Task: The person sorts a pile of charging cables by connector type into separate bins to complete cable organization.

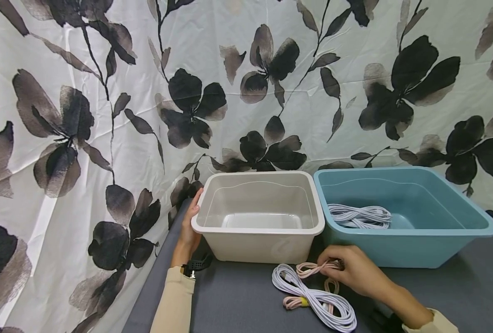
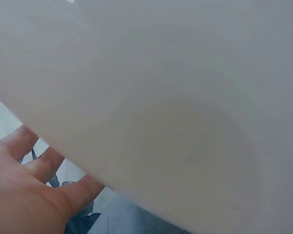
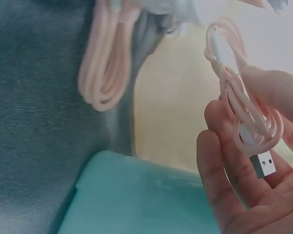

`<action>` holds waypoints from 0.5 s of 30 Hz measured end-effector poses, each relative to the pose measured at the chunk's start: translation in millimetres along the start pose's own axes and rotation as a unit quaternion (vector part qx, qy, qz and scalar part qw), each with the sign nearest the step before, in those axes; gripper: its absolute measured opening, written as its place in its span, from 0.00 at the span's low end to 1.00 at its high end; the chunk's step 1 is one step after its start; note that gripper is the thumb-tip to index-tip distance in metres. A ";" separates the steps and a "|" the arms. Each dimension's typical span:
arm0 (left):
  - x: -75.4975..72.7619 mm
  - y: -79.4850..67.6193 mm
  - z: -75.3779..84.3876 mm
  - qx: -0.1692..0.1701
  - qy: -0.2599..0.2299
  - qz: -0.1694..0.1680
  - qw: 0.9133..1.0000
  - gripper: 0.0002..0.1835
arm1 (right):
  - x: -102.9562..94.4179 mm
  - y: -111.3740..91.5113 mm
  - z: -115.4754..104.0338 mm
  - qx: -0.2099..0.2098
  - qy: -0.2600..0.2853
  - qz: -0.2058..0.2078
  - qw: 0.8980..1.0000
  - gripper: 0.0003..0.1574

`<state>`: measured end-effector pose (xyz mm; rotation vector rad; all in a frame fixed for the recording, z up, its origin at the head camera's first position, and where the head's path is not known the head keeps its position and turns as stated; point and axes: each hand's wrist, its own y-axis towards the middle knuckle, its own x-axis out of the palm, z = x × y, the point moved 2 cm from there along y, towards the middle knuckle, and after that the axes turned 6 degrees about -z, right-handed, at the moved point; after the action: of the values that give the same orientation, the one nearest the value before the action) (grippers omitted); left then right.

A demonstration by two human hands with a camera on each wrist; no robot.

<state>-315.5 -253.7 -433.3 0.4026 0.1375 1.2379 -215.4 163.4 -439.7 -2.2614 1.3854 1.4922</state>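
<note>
A coiled pink USB cable [image 3: 242, 101] is pinched between the thumb and curled fingers of the right hand [image 1: 356, 269]; a metal USB-A plug [image 3: 263, 165] is exposed at its lower end. The outer side of the beige bin [image 1: 258, 246] is touched at 9 o'clock by the left hand [image 1: 190, 230], whose fingers are extended and spread. At the bin's 5 o'clock, a white cable bundle [image 1: 313, 296] is laid on the grey bench [image 1: 234, 300], partly across a second pink cable [image 1: 291, 303] marked by a yellow band [image 1: 304, 302]; any lettering there is too small to be read. At 3 o'clock is placed a blue bin [image 1: 400, 249], with white cables [image 1: 358, 216] gathered toward its 9 o'clock side.
</note>
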 end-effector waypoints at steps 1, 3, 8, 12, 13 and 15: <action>-0.3 0.1 -0.5 -0.001 -0.001 0.001 1.000 0.31 | -1.3 -0.1 -1.4 -0.001 0.005 0.001 1.000 0.10; -1.1 0.2 -1.8 -0.002 -0.004 0.003 1.000 0.31 | -4.0 -0.2 -4.8 0.002 0.019 0.000 1.000 0.10; -2.5 -0.2 -4.1 -0.006 -0.006 0.002 1.000 0.30 | -9.5 0.9 -13.5 0.005 0.042 0.000 0.999 0.10; 0.0 -1.0 -0.7 -0.003 -0.004 -0.003 1.000 0.30 | -13.4 4.4 -21.5 -0.011 0.055 0.004 0.998 0.10; 0.5 -1.3 0.1 -0.003 -0.003 -0.003 1.000 0.30 | -14.2 5.4 -23.6 -0.015 0.058 0.003 0.998 0.10; 1.9 -2.0 2.1 -0.002 0.001 -0.005 1.000 0.30 | -15.8 7.1 -27.8 -0.026 0.066 0.000 0.998 0.10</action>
<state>-312.4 -252.9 -431.9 0.3964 0.1396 1.2286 -203.3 154.7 -410.6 -2.4302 1.3959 1.4183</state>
